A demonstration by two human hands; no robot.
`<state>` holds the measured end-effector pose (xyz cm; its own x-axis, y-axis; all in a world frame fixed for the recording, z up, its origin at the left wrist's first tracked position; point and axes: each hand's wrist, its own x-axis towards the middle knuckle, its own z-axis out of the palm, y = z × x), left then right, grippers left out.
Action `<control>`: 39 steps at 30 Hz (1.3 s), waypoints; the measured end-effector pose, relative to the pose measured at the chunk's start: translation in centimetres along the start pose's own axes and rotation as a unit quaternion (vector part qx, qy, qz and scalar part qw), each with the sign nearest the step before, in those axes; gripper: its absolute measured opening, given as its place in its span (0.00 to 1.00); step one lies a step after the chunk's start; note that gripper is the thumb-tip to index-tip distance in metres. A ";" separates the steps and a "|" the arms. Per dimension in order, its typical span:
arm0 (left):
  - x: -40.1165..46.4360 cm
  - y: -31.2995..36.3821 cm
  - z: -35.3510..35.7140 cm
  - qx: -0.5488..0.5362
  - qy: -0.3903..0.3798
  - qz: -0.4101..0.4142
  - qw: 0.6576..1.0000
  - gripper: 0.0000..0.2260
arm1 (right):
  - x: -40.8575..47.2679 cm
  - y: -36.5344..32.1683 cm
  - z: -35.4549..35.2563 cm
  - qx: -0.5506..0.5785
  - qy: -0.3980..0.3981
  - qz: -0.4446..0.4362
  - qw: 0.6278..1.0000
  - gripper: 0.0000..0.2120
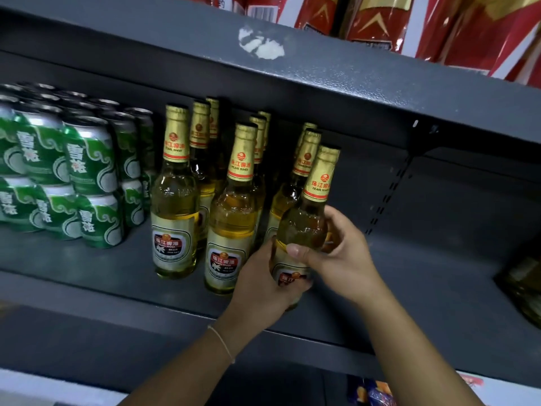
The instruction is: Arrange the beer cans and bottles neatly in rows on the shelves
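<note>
On the dark grey metal shelf, both hands hold 1 clear glass beer bottle with a gold foil neck, tilted slightly right, at the front of the rightmost bottle row. Left hand wraps its lower label; right hand grips its shoulder. Matching upright bottles stand beside it, green stacked cans further left.
</note>
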<state>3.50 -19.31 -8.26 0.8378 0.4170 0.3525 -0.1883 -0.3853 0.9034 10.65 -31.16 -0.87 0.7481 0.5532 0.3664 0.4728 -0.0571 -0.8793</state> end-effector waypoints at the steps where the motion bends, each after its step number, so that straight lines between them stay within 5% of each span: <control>1: -0.2 -0.3 -0.1 0.012 0.004 0.002 1.000 0.26 | 0.1 0.1 0.2 0.001 0.002 -0.001 1.000 0.29; 9: -1.8 -3.7 0.2 0.155 0.000 -0.022 0.988 0.29 | 0.3 0.7 0.9 0.020 -0.002 -0.005 1.000 0.30; 19: -1.8 -4.9 -0.1 0.203 0.013 -0.027 0.979 0.33 | -1.9 4.1 0.7 0.132 0.026 0.044 0.990 0.29; 23: -2.0 -5.0 -0.6 0.198 0.001 -0.032 0.980 0.33 | -4.0 7.4 0.8 0.091 0.007 0.089 0.992 0.20; 39: -3.3 -4.8 -1.2 0.072 0.049 -0.021 0.996 0.27 | -4.3 10.4 2.2 0.033 -0.012 0.080 0.996 0.28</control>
<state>1.00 -17.87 -13.51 0.7882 0.5107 0.3435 -0.0723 -0.4774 0.8757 11.29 -32.28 -12.28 0.7991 0.5620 0.2137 0.3172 -0.0922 -0.9439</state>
